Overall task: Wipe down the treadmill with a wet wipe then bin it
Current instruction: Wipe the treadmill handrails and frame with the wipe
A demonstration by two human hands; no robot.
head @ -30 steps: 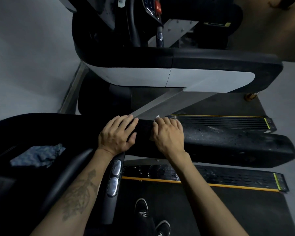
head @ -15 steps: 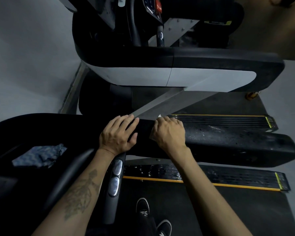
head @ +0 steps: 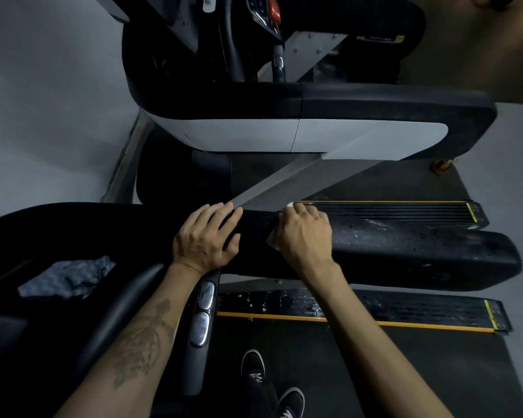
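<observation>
A crumpled blue cloth [head: 68, 277] lay on a dark tray at left. Black shoes [head: 272, 384] stood on the belt below.

Black treadmill handrail [head: 405, 254], yellow-edged black side rails [head: 375, 315], possibly white wipe [head: 271, 238], blue patterned cloth [head: 67, 277]

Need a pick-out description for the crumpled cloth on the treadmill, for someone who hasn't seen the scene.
Start at the black padded handrail both hands rest on and follow it toward the person's left, past the left hand. In the dark console recess there lies the crumpled cloth, blue-grey and patterned, the only pale soft thing among black plastic.
</observation>
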